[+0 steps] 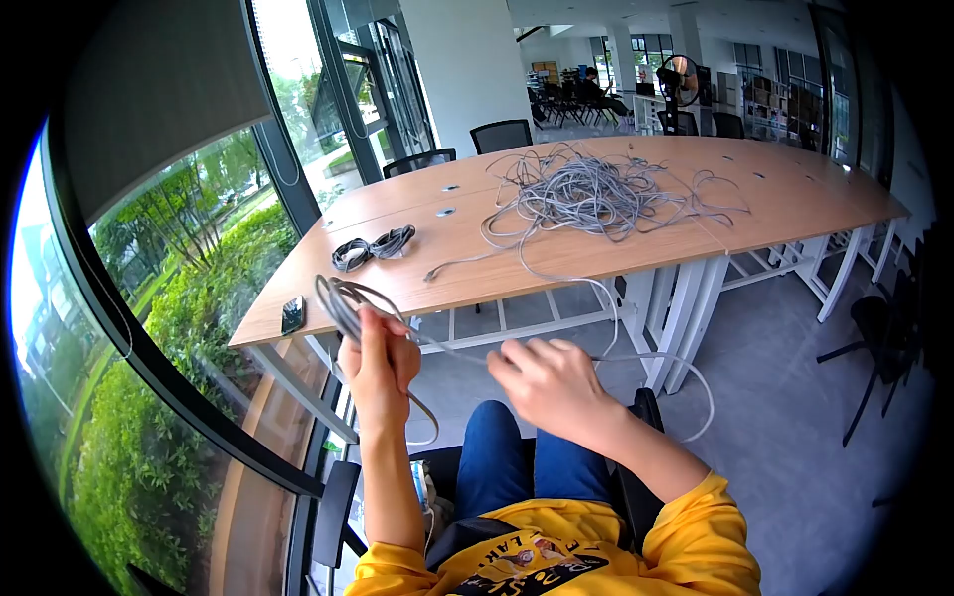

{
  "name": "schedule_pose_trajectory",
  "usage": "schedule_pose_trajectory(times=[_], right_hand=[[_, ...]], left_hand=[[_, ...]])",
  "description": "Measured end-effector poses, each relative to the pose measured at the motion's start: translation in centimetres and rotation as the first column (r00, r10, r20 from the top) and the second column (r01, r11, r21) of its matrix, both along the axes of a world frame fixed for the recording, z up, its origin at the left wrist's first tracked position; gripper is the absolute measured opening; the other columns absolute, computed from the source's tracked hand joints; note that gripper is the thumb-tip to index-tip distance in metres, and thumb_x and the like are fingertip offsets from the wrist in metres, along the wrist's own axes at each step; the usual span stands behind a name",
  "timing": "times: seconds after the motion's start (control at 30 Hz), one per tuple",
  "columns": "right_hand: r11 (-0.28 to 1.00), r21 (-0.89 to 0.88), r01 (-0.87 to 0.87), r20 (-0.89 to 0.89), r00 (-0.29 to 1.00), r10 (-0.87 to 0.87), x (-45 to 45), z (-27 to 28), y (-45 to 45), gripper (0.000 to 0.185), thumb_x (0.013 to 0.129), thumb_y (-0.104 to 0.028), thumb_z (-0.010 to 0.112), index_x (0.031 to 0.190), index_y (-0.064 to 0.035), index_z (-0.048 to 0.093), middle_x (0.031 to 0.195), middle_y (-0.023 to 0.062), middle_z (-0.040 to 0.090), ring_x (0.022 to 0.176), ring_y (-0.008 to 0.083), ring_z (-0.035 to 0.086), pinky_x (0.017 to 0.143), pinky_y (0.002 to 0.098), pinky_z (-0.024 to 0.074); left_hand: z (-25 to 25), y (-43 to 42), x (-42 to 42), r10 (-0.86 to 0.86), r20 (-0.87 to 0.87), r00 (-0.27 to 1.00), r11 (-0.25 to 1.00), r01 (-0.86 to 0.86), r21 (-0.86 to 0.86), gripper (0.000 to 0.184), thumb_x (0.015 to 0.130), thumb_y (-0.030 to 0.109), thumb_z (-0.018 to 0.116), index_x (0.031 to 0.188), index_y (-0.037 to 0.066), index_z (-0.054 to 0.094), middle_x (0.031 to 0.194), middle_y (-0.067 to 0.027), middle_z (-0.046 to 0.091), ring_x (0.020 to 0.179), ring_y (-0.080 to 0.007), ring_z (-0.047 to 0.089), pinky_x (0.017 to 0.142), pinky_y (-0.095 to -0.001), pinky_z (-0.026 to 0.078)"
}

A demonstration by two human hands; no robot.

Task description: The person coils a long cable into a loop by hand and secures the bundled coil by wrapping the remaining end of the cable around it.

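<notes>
We sit at a wood-grain tabletop (383, 221) beside tall windows (179, 199). Off its near edge, our left hand (381, 363) grips a grey cable coil (340, 310), long axis slanting up-left; our right hand (549, 382) pinches the strand (452, 353) running sideways. A cable tangle (596, 199) lies toward the far edge.
</notes>
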State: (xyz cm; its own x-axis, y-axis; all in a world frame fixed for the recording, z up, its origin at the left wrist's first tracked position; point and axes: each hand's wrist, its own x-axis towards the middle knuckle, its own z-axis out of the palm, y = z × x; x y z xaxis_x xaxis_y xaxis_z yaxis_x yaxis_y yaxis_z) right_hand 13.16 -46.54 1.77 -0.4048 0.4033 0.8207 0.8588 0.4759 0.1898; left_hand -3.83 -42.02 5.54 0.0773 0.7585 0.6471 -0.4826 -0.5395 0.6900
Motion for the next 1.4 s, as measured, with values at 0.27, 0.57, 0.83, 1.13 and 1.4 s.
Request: schedule_pose_trajectory(times=[0.27, 0.57, 0.83, 1.13, 1.4], right_hand=[[0.984, -0.090, -0.152, 0.050, 0.986, 0.157, -0.6, 0.5, 0.2, 0.014, 0.063, -0.011, 0.059, 0.076, -0.0067, 0.056, 0.069, 0.0019, 0.048, 0.058, 0.0149, 0.054, 0.050, 0.0263, 0.0430], [0.987, -0.060, -0.147, -0.132, 0.982, 0.138, 0.3, 2.1, -0.2, 0.029, 0.068, -0.025, 0.067, 0.076, -0.0049, 0.048, 0.064, 0.0037, 0.052, 0.051, 0.0168, 0.055, 0.046, 0.0282, 0.0434], [0.643, -0.484, -0.593, -0.626, 0.748, 0.219, 3.9, 4.5, -0.6, 0.026, 0.077, -0.026, 0.064, 0.069, -0.0033, 0.053, 0.048, -0.0054, 0.039, 0.044, 0.0022, 0.030, 0.042, 0.0191, 0.0256], [0.820, -0.313, -0.478, -0.718, 0.684, 0.125, 2.1, 4.9, 0.4, 0.022, 0.082, -0.019, 0.058, 0.071, -0.0003, 0.052, 0.057, -0.0010, 0.048, 0.051, 0.0035, 0.040, 0.046, 0.0190, 0.0313], [0.735, -0.116, -0.668, -0.801, 0.501, 0.328, 0.2, 2.9, 1.4, 0.030, 0.091, -0.027, 0.039, 0.098, -0.0006, 0.050, 0.071, 0.0067, 0.054, 0.062, 0.0113, 0.055, 0.063, 0.0230, 0.0431]], left_hand=[[-1.3, 1.9, 1.6, -0.072, -0.442, 0.894, 0.958, -0.062, -0.282, 0.036, 0.090, 0.028, 0.040, 0.071, -0.002, 0.047, 0.054, -0.0123, 0.056, 0.045, -0.0154, 0.055, 0.042, -0.0218, 0.044], [-1.3, 1.0, 1.6, -0.208, -0.746, 0.633, 0.955, -0.032, -0.293, 0.041, 0.090, 0.033, 0.040, 0.063, 0.003, 0.047, 0.041, -0.0043, 0.045, 0.030, -0.0078, 0.037, 0.031, -0.0193, 0.028], [-3.3, 3.0, -0.7, -0.806, -0.051, 0.589, 0.545, 0.707, -0.451, 0.045, 0.091, 0.040, 0.029, 0.070, 0.003, 0.044, 0.033, 0.0013, 0.031, 0.024, -0.0045, 0.018, 0.027, -0.0192, 0.014], [-3.9, 1.6, 1.1, -0.977, 0.187, 0.099, 0.074, 0.988, -0.136, 0.055, 0.086, 0.053, 0.024, 0.072, 0.002, 0.039, 0.033, 0.0035, 0.033, 0.023, -0.0025, 0.022, 0.025, -0.0171, 0.013], [-3.5, 0.9, 1.3, -0.988, 0.082, -0.130, -0.132, 0.991, -0.010, 0.045, 0.091, 0.042, 0.026, 0.067, 0.007, 0.039, 0.033, 0.0037, 0.036, 0.022, -0.0038, 0.028, 0.024, -0.0167, 0.015]])
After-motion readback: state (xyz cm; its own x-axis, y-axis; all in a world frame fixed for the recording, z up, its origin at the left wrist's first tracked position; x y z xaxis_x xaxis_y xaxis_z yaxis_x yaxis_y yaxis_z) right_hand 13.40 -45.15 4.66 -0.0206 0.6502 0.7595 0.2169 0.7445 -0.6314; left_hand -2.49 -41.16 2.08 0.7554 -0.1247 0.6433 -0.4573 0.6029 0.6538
